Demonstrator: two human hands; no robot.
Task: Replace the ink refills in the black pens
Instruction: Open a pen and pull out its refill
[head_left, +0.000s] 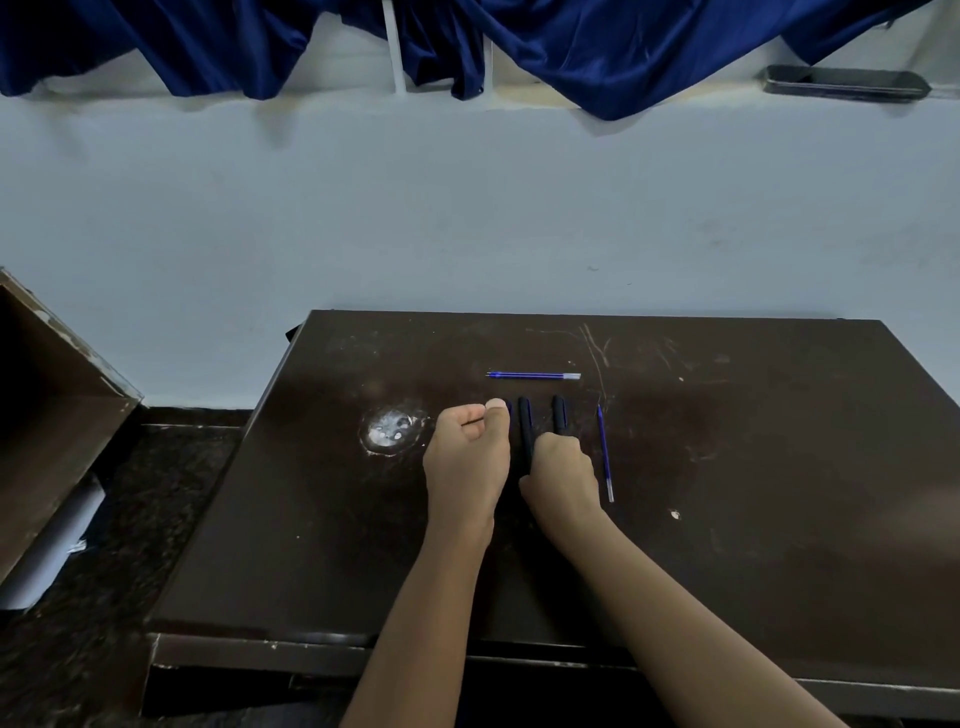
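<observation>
Two black pens lie side by side on the dark brown table (727, 467), pointing away from me. My right hand (561, 475) has its fingers curled round the lower part of the right black pen (558, 414), whose far end sticks out past the knuckles. The middle black pen (525, 431) lies between my hands. My left hand (465, 457) is curled, thumb stretched forward, pinching a thin blue refill (509, 408), mostly hidden by the hand. One blue refill (532, 375) lies crosswise beyond the pens. Another blue refill (604, 452) lies lengthwise right of my right hand.
A round whitish worn patch (389, 428) marks the table left of my left hand. A light blue wall stands right behind the table, with blue curtains (623, 47) above it. A brown cabinet (47, 415) stands at the left, over a dark speckled floor.
</observation>
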